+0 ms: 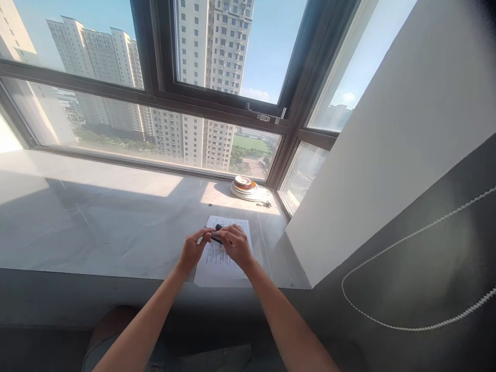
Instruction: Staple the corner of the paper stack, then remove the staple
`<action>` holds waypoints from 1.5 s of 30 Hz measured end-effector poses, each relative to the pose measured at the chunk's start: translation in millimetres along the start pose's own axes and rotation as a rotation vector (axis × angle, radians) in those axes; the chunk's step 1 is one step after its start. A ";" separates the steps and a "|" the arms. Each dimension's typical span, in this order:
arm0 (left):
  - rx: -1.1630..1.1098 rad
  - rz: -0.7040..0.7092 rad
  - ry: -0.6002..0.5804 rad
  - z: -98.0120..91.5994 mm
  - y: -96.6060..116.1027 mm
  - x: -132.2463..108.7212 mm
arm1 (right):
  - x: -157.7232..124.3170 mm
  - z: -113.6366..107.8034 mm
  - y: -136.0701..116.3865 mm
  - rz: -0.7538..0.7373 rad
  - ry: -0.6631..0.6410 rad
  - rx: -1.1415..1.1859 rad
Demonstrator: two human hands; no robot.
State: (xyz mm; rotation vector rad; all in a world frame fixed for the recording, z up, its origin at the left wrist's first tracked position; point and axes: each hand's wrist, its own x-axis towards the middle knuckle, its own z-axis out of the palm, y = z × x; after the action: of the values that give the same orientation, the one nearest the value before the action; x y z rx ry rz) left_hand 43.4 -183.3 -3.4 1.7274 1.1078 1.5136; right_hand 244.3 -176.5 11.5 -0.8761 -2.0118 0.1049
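Both my hands meet over a printed sheet of paper (217,268) that lies on a wide window sill (96,222). My left hand (192,250) and my right hand (236,245) are both closed, fingertips pinched on a small dark object (217,228), perhaps a pen or clip, held between them just above the paper. What the object is cannot be made out for sure.
A stack of plates (245,188) with an orange-patterned top one sits at the sill's far right corner, a small dark item (265,204) beside it. Window frames (163,98) rise behind. A white wall (387,155) closes the right side, with a beaded cord (387,248) hanging there.
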 end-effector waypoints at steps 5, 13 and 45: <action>-0.098 -0.017 0.170 -2.1 0.7 -0.9 | 8.4 -40.2 60.3 0.401 0.183 -0.032; -0.036 -0.042 0.213 -4.1 -5.6 -0.6 | 6.5 -77.5 176.9 0.814 0.175 -0.235; 0.724 0.134 -0.251 -52.3 -121.6 121.1 | -16.4 -54.5 138.7 0.828 -0.132 -0.547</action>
State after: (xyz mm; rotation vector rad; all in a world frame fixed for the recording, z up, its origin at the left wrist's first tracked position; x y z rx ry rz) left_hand -31.9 -24.0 -37.3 2.4267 1.5389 0.9676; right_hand 366.8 -97.3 -22.9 -2.0600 -1.6835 0.0729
